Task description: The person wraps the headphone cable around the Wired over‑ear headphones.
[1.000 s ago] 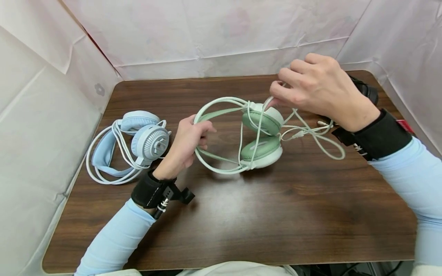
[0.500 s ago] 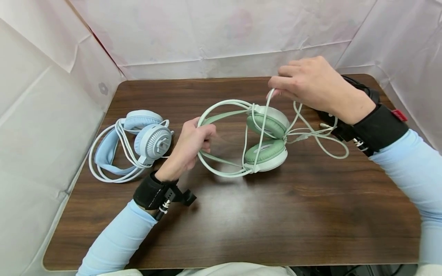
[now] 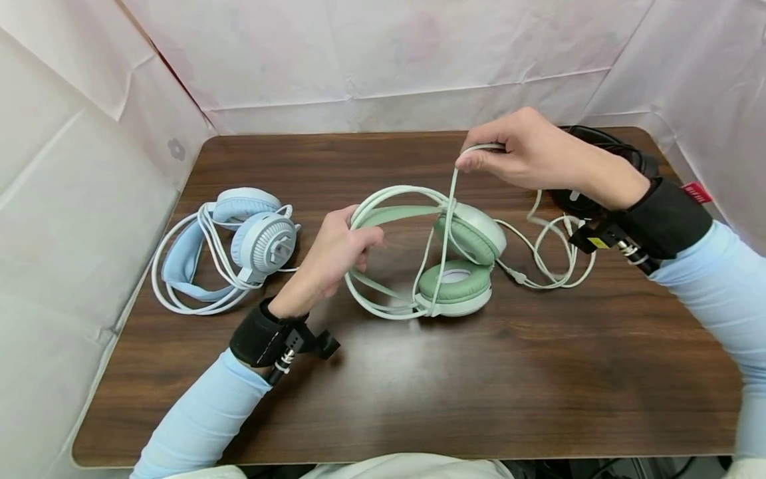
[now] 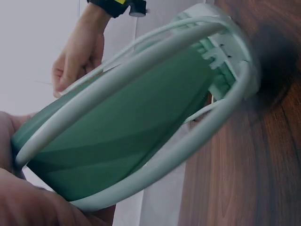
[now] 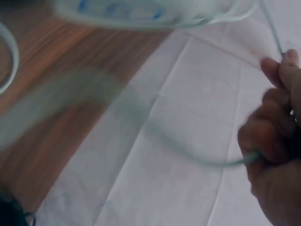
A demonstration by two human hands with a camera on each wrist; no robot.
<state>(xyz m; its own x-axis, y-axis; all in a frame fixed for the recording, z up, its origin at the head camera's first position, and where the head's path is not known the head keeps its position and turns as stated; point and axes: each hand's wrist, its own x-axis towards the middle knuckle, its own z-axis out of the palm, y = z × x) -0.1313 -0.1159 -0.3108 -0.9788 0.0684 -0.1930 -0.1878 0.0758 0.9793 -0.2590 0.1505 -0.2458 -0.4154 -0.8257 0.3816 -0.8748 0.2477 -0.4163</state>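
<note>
Green-and-white headphones (image 3: 455, 283) lie mid-table, headband toward the left and ear cups toward the right. My left hand (image 3: 335, 256) grips the top of their headband, thumb curled over it; the left wrist view shows the green inner strap (image 4: 127, 117) between two pale outer bands. Above and behind the cups, my right hand (image 3: 520, 150) pinches the pale green cable (image 3: 450, 199), which runs taut down to the ear cups. In the right wrist view the cable (image 5: 202, 160) also leaves the curled fingers at the lower side. A loose tangle of cable (image 3: 553, 276) trails right of the cups.
Light blue headphones (image 3: 263, 246) with a white cable wound about them rest on the left of the brown table (image 3: 419, 399). A black item with black cords (image 3: 598, 143) sits at the back right, partly behind my right wrist. Pale cloth walls (image 3: 371, 60) surround the table.
My right hand has turned and drawn the cable slightly. The ear cups have tipped, the lower one showing its pad opening. The trailing cable has shifted toward the front. My left hand keeps its grip.
</note>
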